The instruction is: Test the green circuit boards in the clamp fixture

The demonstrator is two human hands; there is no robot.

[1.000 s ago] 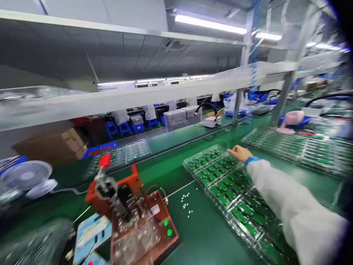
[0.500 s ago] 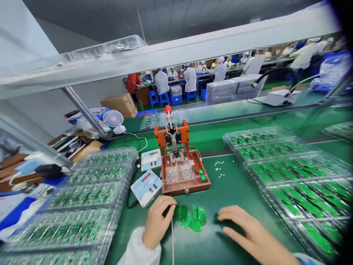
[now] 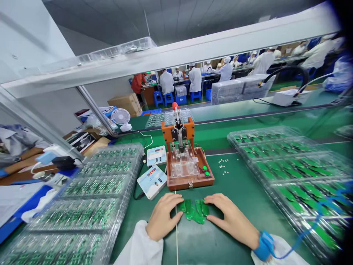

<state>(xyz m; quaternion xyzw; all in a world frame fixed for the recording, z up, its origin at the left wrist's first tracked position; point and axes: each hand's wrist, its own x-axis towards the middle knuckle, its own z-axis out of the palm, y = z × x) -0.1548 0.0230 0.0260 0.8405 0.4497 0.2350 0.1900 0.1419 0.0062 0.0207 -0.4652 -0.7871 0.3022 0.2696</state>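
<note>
Several small green circuit boards (image 3: 194,210) lie in a loose pile on the green mat in front of me. My left hand (image 3: 163,215) rests on the pile's left side, fingers curved and touching the boards. My right hand (image 3: 231,218) rests on the right side, fingers stretched toward the boards, with a blue wrist strap (image 3: 263,244) on the wrist. Neither hand has lifted a board. Just beyond the pile stands an orange test fixture (image 3: 185,162) with a red-knobbed lever and clear plastic top.
Clear trays of green boards are stacked at the left (image 3: 91,195) and laid out at the right (image 3: 292,165). Two small meter boxes (image 3: 153,180) sit left of the fixture. A white fan (image 3: 121,118) stands behind. Other workers in white sit at far benches.
The view swung from the right-hand trays down to the fixture. My right hand left the trays and came to the pile of boards; both hands now close in on it.
</note>
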